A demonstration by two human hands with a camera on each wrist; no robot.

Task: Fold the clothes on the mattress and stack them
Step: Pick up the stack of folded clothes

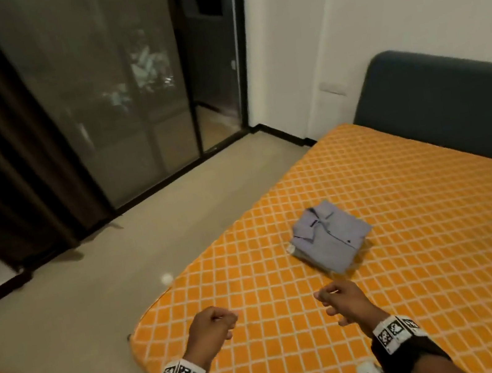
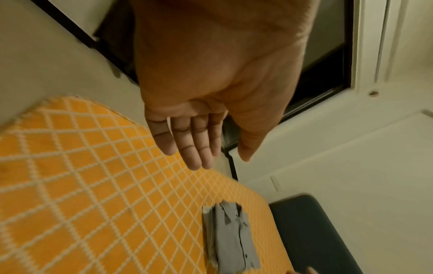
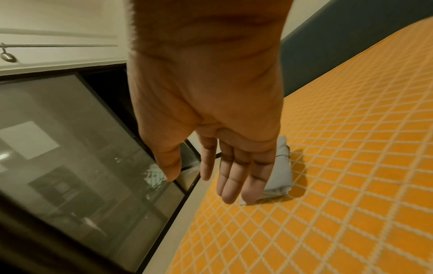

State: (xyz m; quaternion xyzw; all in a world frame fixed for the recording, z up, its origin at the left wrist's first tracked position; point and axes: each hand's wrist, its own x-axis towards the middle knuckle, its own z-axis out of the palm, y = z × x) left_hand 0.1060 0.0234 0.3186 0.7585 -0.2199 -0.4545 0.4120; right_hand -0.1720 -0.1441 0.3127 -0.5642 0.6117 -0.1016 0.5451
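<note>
Near the mattress (image 1: pixel 402 192) foot edge, head view: left hand (image 1: pixel 211 328) and right hand (image 1: pixel 343 301) hover empty, fingers loosely curled; folded grey shirt (image 1: pixel 333 237) lies mid-mattress toward the left edge.

Left wrist: fingers (image 2: pixel 187 142) relaxed, straight.

Right wrist: same. Folding looks finished; next, probably fetch another garment, none visible.
</note>
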